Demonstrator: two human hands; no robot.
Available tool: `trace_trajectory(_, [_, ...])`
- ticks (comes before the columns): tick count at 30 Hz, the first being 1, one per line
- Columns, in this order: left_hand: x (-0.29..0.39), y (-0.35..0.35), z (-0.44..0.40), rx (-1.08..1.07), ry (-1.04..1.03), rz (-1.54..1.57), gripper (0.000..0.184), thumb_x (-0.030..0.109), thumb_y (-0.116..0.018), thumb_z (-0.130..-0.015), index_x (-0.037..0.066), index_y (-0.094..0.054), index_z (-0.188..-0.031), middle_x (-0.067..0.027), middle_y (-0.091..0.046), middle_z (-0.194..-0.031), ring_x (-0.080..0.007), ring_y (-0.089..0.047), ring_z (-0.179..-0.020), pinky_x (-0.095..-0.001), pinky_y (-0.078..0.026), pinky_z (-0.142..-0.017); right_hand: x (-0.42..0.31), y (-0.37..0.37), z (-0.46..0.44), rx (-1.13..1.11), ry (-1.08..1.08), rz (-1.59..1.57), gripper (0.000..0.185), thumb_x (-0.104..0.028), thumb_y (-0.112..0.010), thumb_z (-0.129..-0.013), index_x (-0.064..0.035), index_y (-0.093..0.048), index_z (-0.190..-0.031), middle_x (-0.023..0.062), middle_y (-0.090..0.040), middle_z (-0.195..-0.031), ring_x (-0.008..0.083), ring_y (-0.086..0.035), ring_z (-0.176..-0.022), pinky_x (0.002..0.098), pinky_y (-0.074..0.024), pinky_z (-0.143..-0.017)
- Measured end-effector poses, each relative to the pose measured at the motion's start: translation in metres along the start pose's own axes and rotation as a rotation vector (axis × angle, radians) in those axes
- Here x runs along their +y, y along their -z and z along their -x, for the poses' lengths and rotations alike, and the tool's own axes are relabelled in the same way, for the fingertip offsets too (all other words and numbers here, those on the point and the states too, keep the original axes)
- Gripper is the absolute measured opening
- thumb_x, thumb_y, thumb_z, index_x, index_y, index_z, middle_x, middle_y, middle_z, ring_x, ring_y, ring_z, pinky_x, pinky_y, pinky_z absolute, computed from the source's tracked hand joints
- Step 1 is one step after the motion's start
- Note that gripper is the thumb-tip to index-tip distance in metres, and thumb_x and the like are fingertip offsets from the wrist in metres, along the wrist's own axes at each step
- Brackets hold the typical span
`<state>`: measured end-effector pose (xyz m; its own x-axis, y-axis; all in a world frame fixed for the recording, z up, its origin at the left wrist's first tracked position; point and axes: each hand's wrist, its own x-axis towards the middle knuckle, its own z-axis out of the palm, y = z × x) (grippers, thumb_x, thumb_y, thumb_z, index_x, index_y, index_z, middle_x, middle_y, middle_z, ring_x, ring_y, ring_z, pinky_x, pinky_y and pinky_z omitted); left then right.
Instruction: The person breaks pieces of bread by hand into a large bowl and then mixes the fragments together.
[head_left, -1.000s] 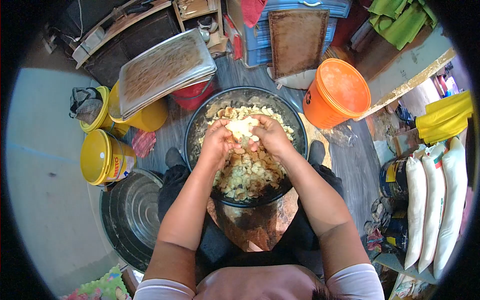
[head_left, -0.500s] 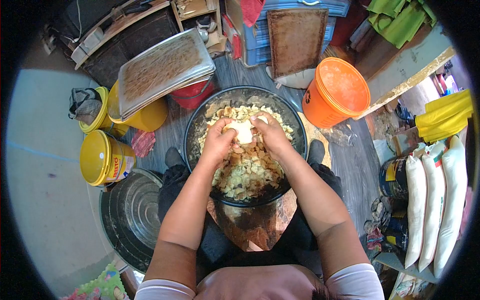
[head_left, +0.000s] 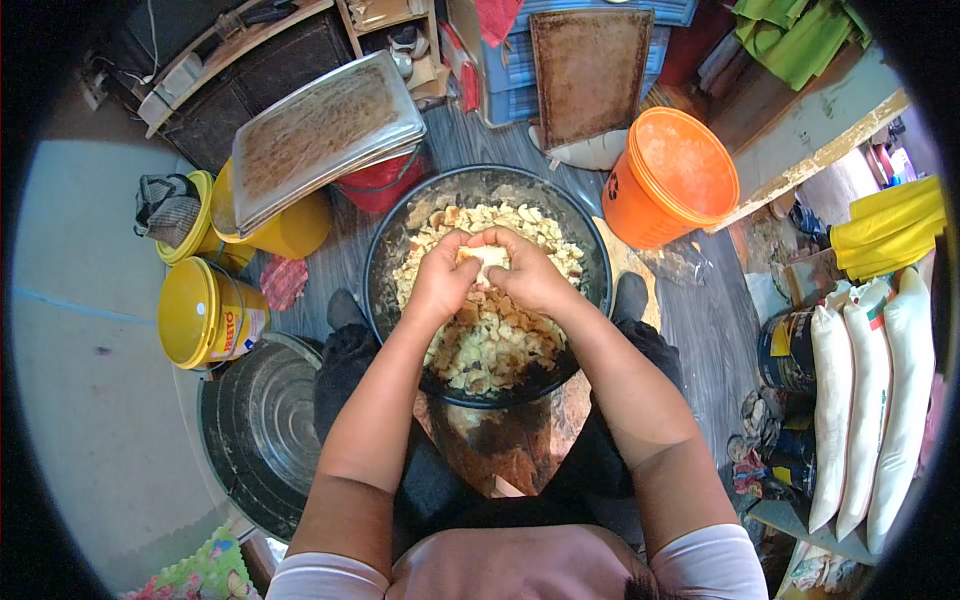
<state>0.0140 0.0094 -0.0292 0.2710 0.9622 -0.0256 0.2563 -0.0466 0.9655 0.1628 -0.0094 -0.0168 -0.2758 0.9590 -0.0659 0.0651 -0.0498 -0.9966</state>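
A pale, bread-like piece (head_left: 486,260) is pinched between my two hands over a round black basin (head_left: 597,300). My left hand (head_left: 443,277) has its fingers curled round the left side of the piece. On the other side, my right hand (head_left: 528,272) grips it too, thumb on top, and the two hands nearly touch. Torn pale and brown pieces (head_left: 495,345) fill much of the basin below and behind the hands. The undersides of my fingers are hidden.
An orange bucket (head_left: 680,180) stands right of the basin. Stacked metal trays (head_left: 325,135) rest over yellow and red buckets at the left. A lidded yellow bucket (head_left: 205,315) and a dark round tub (head_left: 265,430) are nearer. White filled bags (head_left: 870,400) stand far right.
My hands have come closer together around the pale piece, and less of it shows between them. The view has shifted slightly, so the surroundings sit a little higher.
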Motion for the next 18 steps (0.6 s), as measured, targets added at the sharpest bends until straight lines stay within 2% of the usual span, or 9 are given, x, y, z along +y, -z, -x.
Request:
trace_trajectory(5, [0.010,0.005,0.001,-0.021,0.014,-0.039,0.015,0.007,-0.053,-0.078,0.001,-0.056,-0.092,-0.0067,-0.058,-0.079,-0.0120,-0.054,-0.073,-0.0269,-0.045,-0.066,-0.012,0.005,0.001,-0.015,-0.322,-0.100,0.023,-0.006,-0.057,-0.085,-0.0043,-0.052,-0.107,0.0050,-0.056,-0.094,0.0125,-0.056,-0.082,0.0240,-0.0465,-0.069])
trace_trajectory(7, [0.011,0.010,0.000,-0.089,0.228,-0.014,0.012,0.010,-0.052,-0.080,0.002,-0.056,-0.087,-0.0047,-0.056,-0.075,-0.0104,-0.051,-0.066,-0.0262,-0.044,-0.060,-0.007,0.002,-0.006,0.209,0.432,0.435,0.022,-0.013,-0.058,-0.086,-0.0055,-0.052,-0.106,0.0033,-0.056,-0.086,0.0083,-0.053,-0.066,0.0229,-0.0462,-0.057])
trace_trajectory(8, [0.012,0.010,0.000,-0.089,0.229,-0.014,0.012,0.010,-0.052,-0.080,0.002,-0.056,-0.087,-0.0047,-0.056,-0.075,-0.0104,-0.051,-0.066,-0.0262,-0.044,-0.060,-0.004,0.003,-0.002,0.165,0.071,0.119,0.022,-0.021,-0.057,-0.088,-0.0056,-0.053,-0.103,0.0022,-0.055,-0.083,0.0072,-0.051,-0.060,0.0228,-0.0450,-0.055])
trace_trajectory(9, [0.015,0.009,0.001,-0.062,0.269,0.128,0.012,0.009,-0.050,-0.079,0.002,-0.055,-0.088,-0.0039,-0.055,-0.074,-0.0105,-0.050,-0.062,-0.0259,-0.044,-0.057,-0.003,0.002,-0.002,0.166,0.071,0.119,0.022,-0.021,-0.057,-0.088,-0.0056,-0.053,-0.103,0.0022,-0.055,-0.083,0.0072,-0.051,-0.060,0.0228,-0.0450,-0.055])
trace_trajectory(11, [0.017,0.008,0.001,-0.036,0.309,0.270,0.013,0.007,-0.048,-0.079,0.002,-0.055,-0.089,-0.0031,-0.054,-0.073,-0.0107,-0.049,-0.058,-0.0255,-0.044,-0.053,0.000,0.003,-0.004,0.277,-0.001,0.161,0.023,-0.024,-0.060,-0.085,-0.0041,-0.056,-0.095,0.0092,-0.061,-0.084,0.0202,-0.058,-0.082,0.0313,-0.0434,-0.078])
trace_trajectory(13, [0.016,0.007,0.002,-0.019,0.275,0.686,0.021,0.003,-0.048,-0.077,0.003,-0.052,-0.097,-0.0046,-0.054,-0.079,-0.0125,-0.053,-0.063,-0.0240,-0.045,-0.048,0.004,0.002,-0.007,0.312,-0.022,0.111,0.024,-0.025,-0.060,-0.084,-0.0041,-0.056,-0.095,0.0091,-0.060,-0.086,0.0195,-0.057,-0.084,0.0304,-0.0426,-0.080])
trace_trajectory(15, [0.009,0.009,-0.001,-0.072,0.280,0.651,0.025,0.000,-0.046,-0.075,0.002,-0.051,-0.099,-0.0065,-0.054,-0.081,-0.0131,-0.054,-0.064,-0.0248,-0.048,-0.050,0.008,0.003,-0.010,0.346,-0.044,0.061,0.024,-0.025,-0.060,-0.084,-0.0042,-0.056,-0.095,0.0090,-0.060,-0.088,0.0189,-0.056,-0.087,0.0295,-0.0418,-0.081])
trace_trajectory(17, [0.003,0.009,-0.002,-0.124,0.284,0.616,0.028,-0.003,-0.045,-0.074,0.001,-0.049,-0.101,-0.0084,-0.054,-0.083,-0.0138,-0.055,-0.065,-0.0257,-0.050,-0.053,0.013,0.008,-0.011,0.247,0.133,0.172,0.019,-0.016,-0.059,-0.083,-0.0052,-0.052,-0.098,0.0023,-0.054,-0.086,0.0093,-0.050,-0.075,0.0235,-0.0422,-0.070])
trace_trajectory(18, [0.009,0.009,-0.001,-0.099,0.295,0.597,0.028,-0.004,-0.045,-0.073,0.000,-0.049,-0.101,-0.0091,-0.055,-0.083,-0.0143,-0.056,-0.065,-0.0263,-0.052,-0.055,0.013,0.009,-0.011,0.245,0.132,0.172,0.019,-0.016,-0.059,-0.083,-0.0052,-0.052,-0.098,0.0023,-0.054,-0.086,0.0093,-0.050,-0.075,0.0235,-0.0422,-0.070])
